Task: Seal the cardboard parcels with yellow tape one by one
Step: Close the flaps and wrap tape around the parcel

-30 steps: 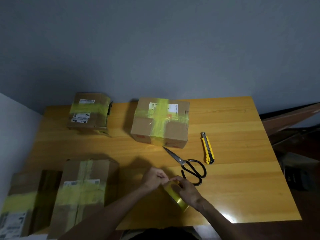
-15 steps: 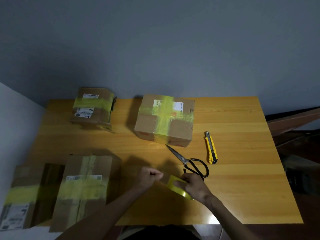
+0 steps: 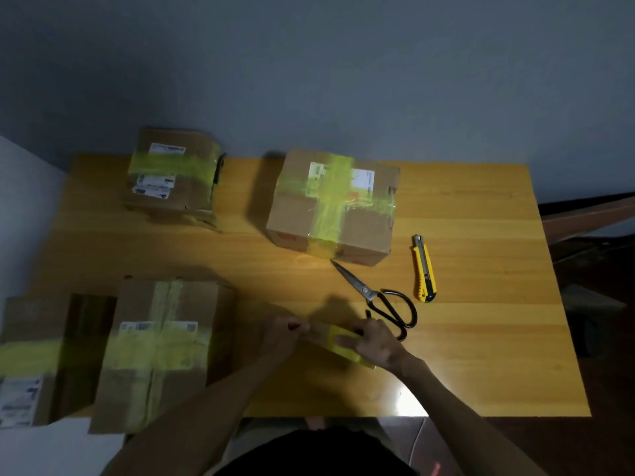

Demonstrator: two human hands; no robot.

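One yellow tape roll [image 3: 335, 348] at the near middle of the table [image 3: 481, 338], gripped by the right hand [image 3: 376, 341], fingers [image 3: 347, 340] laid across the roll's face. On the wood or just above it: cannot tell. Short translucent strip [image 3: 319, 334] drawn leftward off the roll, end pinched by the left hand [image 3: 283, 333], fingers curled tight on it. Both forearms in from the near edge, hands near each other but apart.

Just beyond the right hand, black-handled scissors [image 3: 381, 298], blades closed, tips pointing far-left toward the far middle parcel [image 3: 331, 209]. Right of the scissors, yellow utility knife [image 3: 425, 269], lying lengthwise near-to-far.

Far middle parcel crossed with yellow tape over a white label, print too small to read. Far left parcel [image 3: 173, 176] with one yellow band and two white labels, unreadable. Near left parcel [image 3: 161, 345] taped in a cross, barcode label partly under the band, text illegible. Leftmost parcel [image 3: 31, 359] at the frame edge, one yellow band, white label blurred.
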